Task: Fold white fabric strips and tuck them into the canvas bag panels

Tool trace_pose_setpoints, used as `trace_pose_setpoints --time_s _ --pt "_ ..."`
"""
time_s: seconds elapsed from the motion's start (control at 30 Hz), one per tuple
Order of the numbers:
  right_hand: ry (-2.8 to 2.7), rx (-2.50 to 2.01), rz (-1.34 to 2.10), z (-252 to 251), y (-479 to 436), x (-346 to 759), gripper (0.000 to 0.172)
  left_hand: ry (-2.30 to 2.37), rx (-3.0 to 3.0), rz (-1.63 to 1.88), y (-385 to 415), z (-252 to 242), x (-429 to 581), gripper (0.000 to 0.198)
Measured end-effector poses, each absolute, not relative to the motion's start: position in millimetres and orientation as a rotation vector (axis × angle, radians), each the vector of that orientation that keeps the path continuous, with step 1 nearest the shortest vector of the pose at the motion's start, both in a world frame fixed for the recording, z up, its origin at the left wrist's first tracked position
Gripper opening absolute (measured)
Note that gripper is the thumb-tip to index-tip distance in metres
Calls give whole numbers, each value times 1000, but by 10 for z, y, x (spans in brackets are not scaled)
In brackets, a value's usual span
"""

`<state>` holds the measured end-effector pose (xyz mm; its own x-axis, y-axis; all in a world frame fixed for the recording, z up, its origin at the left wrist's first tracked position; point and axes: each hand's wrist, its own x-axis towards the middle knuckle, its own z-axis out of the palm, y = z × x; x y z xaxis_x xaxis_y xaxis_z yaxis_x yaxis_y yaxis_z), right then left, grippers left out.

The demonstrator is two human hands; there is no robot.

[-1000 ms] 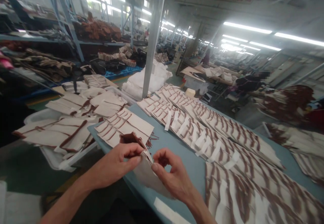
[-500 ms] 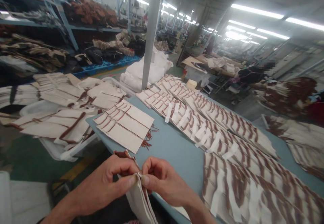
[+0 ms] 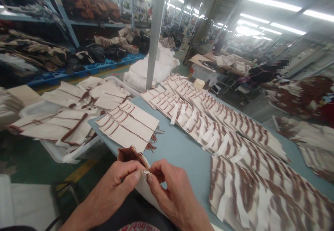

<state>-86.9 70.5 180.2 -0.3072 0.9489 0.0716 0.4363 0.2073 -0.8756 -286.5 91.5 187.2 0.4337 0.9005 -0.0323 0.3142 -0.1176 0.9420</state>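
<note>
Between my two hands is a cream fabric piece (image 3: 145, 186) with a brown lining that shows at its upper edge. My left hand (image 3: 120, 185) pinches the edge between thumb and fingers. Close beside it, my right hand (image 3: 171, 185) grips the same edge, fingertips almost meeting. What the fingertips do at the pinched spot is too small to make out. Just beyond my hands, a stack of cream panels with brown trim (image 3: 130, 121) lies on the blue-grey table (image 3: 180, 164), with brown strips (image 3: 153, 140) at its side.
Overlapping rows of cream and brown pieces (image 3: 235, 130) cover the table's right side, with white strips (image 3: 241, 199) across some. A white bin (image 3: 60, 154) heaped with panels stands at left. A metal post (image 3: 153, 36) rises behind the table; a person (image 3: 266, 74) is farther back.
The fabric piece has turned, so more brown lining shows above my left hand and less of its hanging cream part. My right hand has shifted slightly; both still pinch the edge.
</note>
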Motion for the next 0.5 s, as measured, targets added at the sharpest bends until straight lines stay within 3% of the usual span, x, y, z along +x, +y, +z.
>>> trace_pose_setpoints --time_s 0.17,0.5 --pt "-1665 -1349 1212 1835 716 -884 18 1157 1619 704 910 1784 -2809 22" --pt "-1576 -1356 1442 1901 754 -830 23 1097 1628 547 942 1737 -2879 26"
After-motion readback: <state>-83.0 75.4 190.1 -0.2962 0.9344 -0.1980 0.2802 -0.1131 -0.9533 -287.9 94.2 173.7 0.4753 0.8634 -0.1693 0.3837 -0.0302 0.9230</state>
